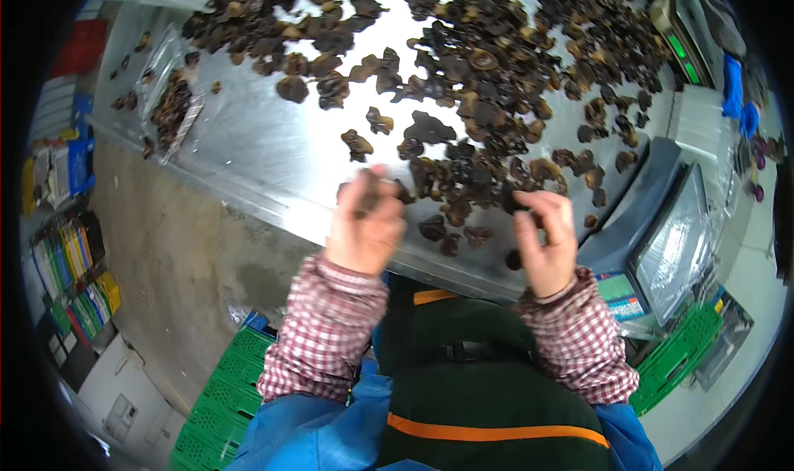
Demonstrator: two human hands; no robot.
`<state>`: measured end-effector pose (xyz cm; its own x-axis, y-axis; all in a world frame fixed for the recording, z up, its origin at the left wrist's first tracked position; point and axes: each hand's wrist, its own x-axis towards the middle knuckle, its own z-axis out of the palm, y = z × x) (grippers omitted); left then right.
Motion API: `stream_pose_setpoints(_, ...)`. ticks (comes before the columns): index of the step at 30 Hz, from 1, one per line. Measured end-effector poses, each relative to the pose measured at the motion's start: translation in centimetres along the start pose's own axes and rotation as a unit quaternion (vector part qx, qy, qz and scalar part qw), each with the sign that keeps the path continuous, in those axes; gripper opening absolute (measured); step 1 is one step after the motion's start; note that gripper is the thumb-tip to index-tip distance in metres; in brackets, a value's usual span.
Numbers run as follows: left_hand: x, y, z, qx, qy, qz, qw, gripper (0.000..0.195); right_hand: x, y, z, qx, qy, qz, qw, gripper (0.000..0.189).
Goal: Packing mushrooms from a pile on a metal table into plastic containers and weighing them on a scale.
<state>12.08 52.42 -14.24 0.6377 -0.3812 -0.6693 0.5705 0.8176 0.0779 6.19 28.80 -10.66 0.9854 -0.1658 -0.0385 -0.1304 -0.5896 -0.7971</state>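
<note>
Many dark brown, wrinkled pieces that look like wood ear mushrooms (484, 61) lie spread over a shiny metal worktable (248, 136). My left hand (366, 223), blurred, is over the table's near part with a dark piece at its fingers. At the right of the near pile, my right hand (547, 241) has its thumb and fingers bent around a small dark piece. Several loose pieces (450, 232) lie between the hands. A clear plastic tray (177, 111) with small brown pieces inside rests on the table's left part.
A scale with a keypad (620, 297) stands at the right edge, and stacked clear plastic trays (704, 120) are behind it. Another device with green displays (682, 52) is at upper right. Green crates (217, 403) stand on the floor at lower left; another green crate (679, 356) is at right.
</note>
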Motion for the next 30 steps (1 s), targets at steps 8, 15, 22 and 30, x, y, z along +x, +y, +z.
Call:
stream_pose_setpoints(8,-1.9,24.6,2.4,-0.04,0.111,0.396,0.91,0.059,-2.7,8.2,-1.3,0.043,-0.01,0.281,0.959,0.052)
stream_pose_setpoints(15,0.7,1.9,-1.8,0.849,-0.035,0.33,0.411,0.092,6.0,2.1,5.0,0.436,0.001,0.339,0.834,0.06)
stream_pose_setpoints(22,11.9,2.3,11.0,0.68,-0.148,0.38,0.609,0.053,17.3,1.4,0.8,0.443,0.054,0.185,0.875,0.051)
stream_pose_setpoints(30,8.0,11.4,2.6,0.898,0.141,0.301,0.287,0.11,11.8,6.0,-2.0,0.272,0.073,0.402,0.871,0.059)
